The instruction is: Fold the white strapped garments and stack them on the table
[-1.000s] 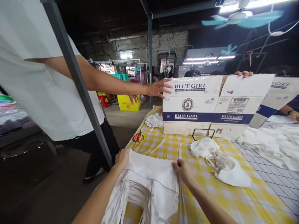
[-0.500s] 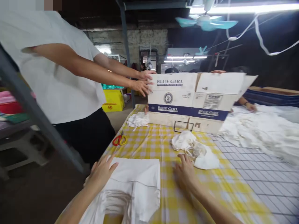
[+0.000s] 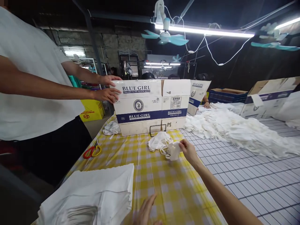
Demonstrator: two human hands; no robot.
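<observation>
My right hand (image 3: 189,151) pinches the edge of a small white cloth piece (image 3: 173,151) with thin straps or strings, lifting its right side a little. Touching that piece is another crumpled white cloth (image 3: 159,141). Low in the view, my left hand (image 3: 147,210) hovers over or rests on the yellow checked tablecloth (image 3: 145,175), fingers stretched out and holding nothing. To its left lies a neat stack of folded white fabric (image 3: 93,187). Scissors (image 3: 92,150) with one red and one yellow handle lie beyond the stack.
A Blue Girl carton (image 3: 140,106) stands upright across the table, steadied by a co-worker's hands (image 3: 109,90). A black wire frame (image 3: 157,128) leans at its base. White garments (image 3: 234,128) heap on the grid-patterned cloth at right. Another carton (image 3: 269,100) stands behind.
My left hand has left the fabric stack and moved right onto the tablecloth area. My right hand has reached forward and gripped the white cloth piece. The view has turned right.
</observation>
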